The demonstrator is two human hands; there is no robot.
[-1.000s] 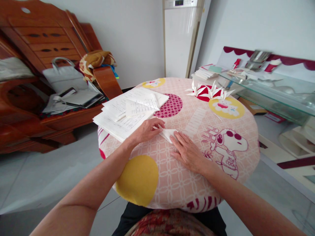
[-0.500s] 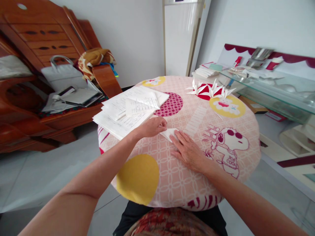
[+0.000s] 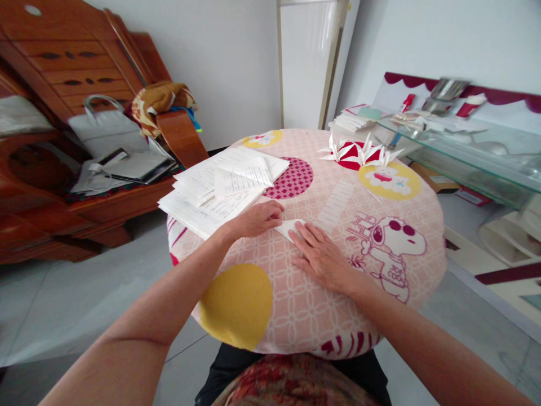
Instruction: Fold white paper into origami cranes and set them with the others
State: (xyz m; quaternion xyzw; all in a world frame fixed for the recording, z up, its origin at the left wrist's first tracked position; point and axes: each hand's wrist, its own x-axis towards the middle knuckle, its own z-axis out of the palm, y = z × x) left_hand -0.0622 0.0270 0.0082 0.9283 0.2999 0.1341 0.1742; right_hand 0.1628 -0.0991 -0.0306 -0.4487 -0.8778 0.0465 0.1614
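Observation:
A small folded white paper (image 3: 288, 227) lies on the round table (image 3: 321, 316), which wears a pink cartoon-print cloth. My left hand (image 3: 256, 219) rests at the paper's left edge with its fingers curled and pressed onto the fold. My right hand (image 3: 322, 255) lies flat on the paper's right part, fingers stretched out together. Most of the paper is hidden under both hands.
A stack of printed sheets (image 3: 220, 189) covers the table's left back. Several folded white paper cranes (image 3: 359, 153) sit at the far side. A wooden bench (image 3: 63, 141) with a grey bag stands left; a glass shelf (image 3: 465, 146) with clutter stands right.
My left hand's fingers have curled in from a flatter spread and shifted slightly right along the paper's edge. My right hand stays flat on the paper.

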